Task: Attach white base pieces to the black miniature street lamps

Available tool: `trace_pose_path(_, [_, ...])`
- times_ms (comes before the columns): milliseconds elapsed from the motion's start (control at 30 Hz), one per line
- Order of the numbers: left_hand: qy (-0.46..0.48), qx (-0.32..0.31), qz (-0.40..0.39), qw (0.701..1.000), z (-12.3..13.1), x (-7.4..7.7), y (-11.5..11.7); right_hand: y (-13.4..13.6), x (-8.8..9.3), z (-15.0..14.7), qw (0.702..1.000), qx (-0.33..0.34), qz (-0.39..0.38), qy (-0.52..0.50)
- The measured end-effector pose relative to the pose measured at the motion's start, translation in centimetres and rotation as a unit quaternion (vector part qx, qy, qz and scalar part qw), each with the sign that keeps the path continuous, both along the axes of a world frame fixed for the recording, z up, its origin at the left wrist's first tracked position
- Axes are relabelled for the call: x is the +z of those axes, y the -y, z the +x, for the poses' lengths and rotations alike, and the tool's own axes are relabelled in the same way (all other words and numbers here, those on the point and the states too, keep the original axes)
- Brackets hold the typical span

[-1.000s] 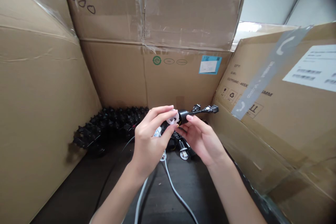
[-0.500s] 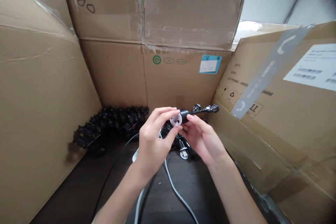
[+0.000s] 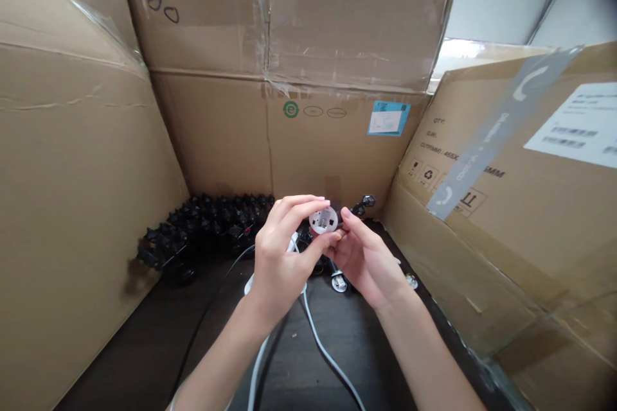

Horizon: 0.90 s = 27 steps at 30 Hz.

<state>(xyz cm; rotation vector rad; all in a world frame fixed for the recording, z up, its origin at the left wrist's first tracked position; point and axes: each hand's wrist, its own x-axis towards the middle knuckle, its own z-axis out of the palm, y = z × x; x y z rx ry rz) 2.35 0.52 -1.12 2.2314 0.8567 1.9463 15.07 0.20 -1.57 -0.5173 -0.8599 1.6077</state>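
Between my hands is a black lamp-like piece with a round white end (image 3: 323, 221). That white face is turned toward me and shows dark slots and what looks like a small spring. My left hand (image 3: 284, 247) grips the white end by its rim, thumb below and fingers above. My right hand (image 3: 369, 257) pinches the black body behind it, which is mostly hidden by the fingers. A thin black stem with faceted tips (image 3: 365, 203) sticks out beyond to the right. Under my hands lies a similar piece with a white end (image 3: 339, 282), among other dark parts.
Many black faceted pieces (image 3: 207, 228) are heaped at the left against a cardboard box (image 3: 216, 128). Grey-white cables (image 3: 315, 334) run over the dark tabletop (image 3: 289, 366). A taped box (image 3: 448, 257) walls the right, another box (image 3: 72, 173) the left.
The held piece has turned so its white face points more squarely at me, and its black stem shows less. My right hand has shifted slightly left and down.
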Motion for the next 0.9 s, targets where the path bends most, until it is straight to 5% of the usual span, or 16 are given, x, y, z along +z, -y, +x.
trace_pose_path(333, [-0.004,0.020,0.013,1.000,0.1,-0.3,0.1,-0.3,-0.4,-0.1,1.000,-0.002,0.017,0.005])
trace_pose_path(500, [-0.018,0.051,0.043,0.998,0.3,-0.5,0.0,-0.6,-0.6,0.2,0.993,-0.022,0.049,0.105])
trace_pose_path(600, [-0.040,0.079,0.066,0.994,0.4,-0.9,-0.2,-0.5,-0.5,0.4,0.970,-0.086,0.095,0.208])
trace_pose_path(767, [-0.073,0.093,0.076,0.990,0.5,-1.6,-0.6,0.2,-0.1,0.5,0.898,-0.283,0.178,0.286])
trace_pose_path(900, [-0.069,0.088,0.065,0.992,0.6,-2.0,-0.6,0.9,0.1,0.3,0.872,-0.275,0.244,0.324])
